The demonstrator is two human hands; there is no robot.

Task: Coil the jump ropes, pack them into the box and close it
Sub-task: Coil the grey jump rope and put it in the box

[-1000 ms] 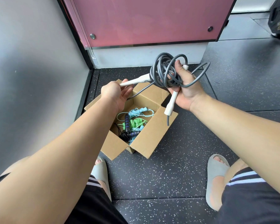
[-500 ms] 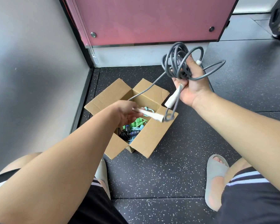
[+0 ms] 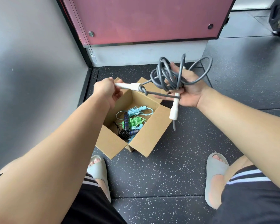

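Grey rope [image 3: 153,75], likely springy: coils held in right hand [image 3: 191,92]; left hand [image 3: 105,89] grips stiff handle [image 3: 129,86], the surest hold.

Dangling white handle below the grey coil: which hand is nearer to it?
Right. The right hand grips the dangling white handle at its top, together with the grey coil. The left hand is off to its left, above the box, holding the other white handle.

The box [image 3: 145,138] is plain brown cardboard, matt. The grey jump rope [image 3: 164,78] is a smooth, rubbery-looking cord with matt white handles [image 3: 174,110]. The floor [image 3: 168,175] is dark speckled matting, faintly grainy. The pink panel [image 3: 152,18] looks smooth and slightly glossy, with shiny metal studs [image 3: 91,33].
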